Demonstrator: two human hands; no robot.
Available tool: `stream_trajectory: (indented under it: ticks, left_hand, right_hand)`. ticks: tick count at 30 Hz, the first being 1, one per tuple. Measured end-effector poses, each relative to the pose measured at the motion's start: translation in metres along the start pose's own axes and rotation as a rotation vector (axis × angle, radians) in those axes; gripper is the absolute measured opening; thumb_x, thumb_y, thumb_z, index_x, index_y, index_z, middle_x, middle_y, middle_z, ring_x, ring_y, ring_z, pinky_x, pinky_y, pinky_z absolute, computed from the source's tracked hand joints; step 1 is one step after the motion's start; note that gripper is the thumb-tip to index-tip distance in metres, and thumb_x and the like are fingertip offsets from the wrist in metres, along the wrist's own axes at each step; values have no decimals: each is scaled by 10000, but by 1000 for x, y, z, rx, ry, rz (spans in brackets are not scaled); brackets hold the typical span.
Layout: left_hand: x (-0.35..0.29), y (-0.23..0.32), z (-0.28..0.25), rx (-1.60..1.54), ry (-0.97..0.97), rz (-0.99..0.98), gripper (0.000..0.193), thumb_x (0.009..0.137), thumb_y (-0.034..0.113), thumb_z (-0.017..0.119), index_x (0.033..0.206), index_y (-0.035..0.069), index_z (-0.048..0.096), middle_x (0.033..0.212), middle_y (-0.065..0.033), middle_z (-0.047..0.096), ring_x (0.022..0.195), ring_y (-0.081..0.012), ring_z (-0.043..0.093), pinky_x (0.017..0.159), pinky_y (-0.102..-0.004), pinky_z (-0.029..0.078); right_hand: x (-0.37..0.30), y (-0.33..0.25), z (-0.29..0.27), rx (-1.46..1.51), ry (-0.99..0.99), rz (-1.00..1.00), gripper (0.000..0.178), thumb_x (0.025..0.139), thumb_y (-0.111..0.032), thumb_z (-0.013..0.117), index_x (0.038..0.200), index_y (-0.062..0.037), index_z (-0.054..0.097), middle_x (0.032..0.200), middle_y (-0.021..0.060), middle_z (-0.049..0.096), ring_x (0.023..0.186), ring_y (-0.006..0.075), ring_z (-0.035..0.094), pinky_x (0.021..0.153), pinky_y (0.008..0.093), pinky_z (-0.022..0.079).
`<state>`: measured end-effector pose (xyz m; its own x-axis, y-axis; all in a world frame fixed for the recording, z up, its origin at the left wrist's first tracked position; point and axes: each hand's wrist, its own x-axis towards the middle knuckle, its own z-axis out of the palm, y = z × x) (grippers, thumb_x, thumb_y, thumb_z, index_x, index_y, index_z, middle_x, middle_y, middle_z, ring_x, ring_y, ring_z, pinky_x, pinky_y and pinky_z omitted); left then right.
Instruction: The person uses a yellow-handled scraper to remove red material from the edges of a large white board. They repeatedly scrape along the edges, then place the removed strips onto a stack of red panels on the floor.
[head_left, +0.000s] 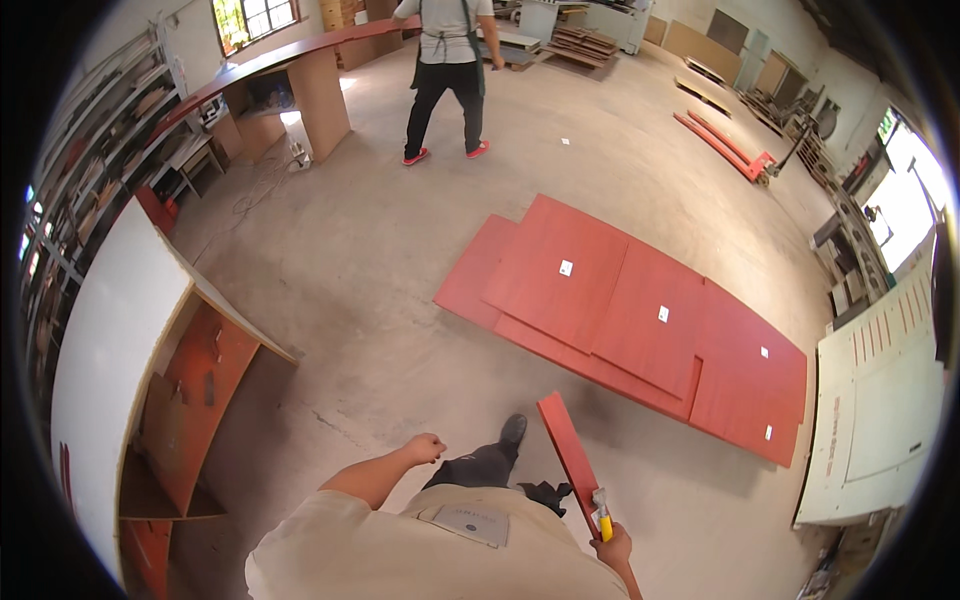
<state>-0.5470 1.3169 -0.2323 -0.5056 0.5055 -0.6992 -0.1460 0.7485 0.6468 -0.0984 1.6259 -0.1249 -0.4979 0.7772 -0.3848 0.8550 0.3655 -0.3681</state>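
Note:
My left hand (427, 448) hangs ahead of my body on the left, its fingers curled in and nothing visible in them. On the right, my right hand (613, 545) grips a narrow red board (568, 445), which slants up and away to the left. The same hand holds a tool with a yellow handle (605, 528) and a metal head against the board; its exact kind is too small to tell. Beyond the held board, several larger red panels (590, 300) lie overlapping in a low stack, some with small white labels. Neither hand touches that stack.
A white-sided cabinet (105, 330) with an open reddish-brown interior stands close on the left. A pale metal cabinet (880, 400) is at right. Farther off are a co-worker (445, 70) beside a long red-topped workbench (320, 105), and a red pallet jack (735, 150).

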Motion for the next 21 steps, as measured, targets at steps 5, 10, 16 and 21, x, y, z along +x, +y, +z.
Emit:
stream_trajectory:
  ticks: [5,10,16,21]
  left_hand:
    - [103,77,43,-3,-92,40,336,913,291,636,974,-34,697,837,-150,726,691,-227,709,658,-371,573]
    - [178,156,23,50,-18,26,312,924,270,627,975,-30,694,822,-143,719,681,-224,703,646,-370,568]
    - [223,263,-18,-248,258,59,292,939,257,594,996,-17,676,859,-135,719,703,-214,700,657,-363,549]
    - [211,276,8,-414,387,-42,268,941,243,597,997,-11,658,845,-127,711,696,-210,698,604,-346,531]
  right_hand:
    - [113,22,-25,-58,-30,-27,567,581,-229,921,1050,-42,665,1043,168,702,975,375,674,864,449,539]
    - [201,-5,-96,-116,-24,-112,528,597,-226,912,1029,-43,671,1074,140,696,972,364,670,850,453,533]
    - [317,-20,-165,-220,-1,-197,472,620,-217,905,1005,-51,686,1093,105,683,985,351,656,859,464,514]
    - [442,2,-205,-220,-52,-155,479,631,-212,901,1032,-60,689,1092,99,679,1037,343,638,892,463,493]
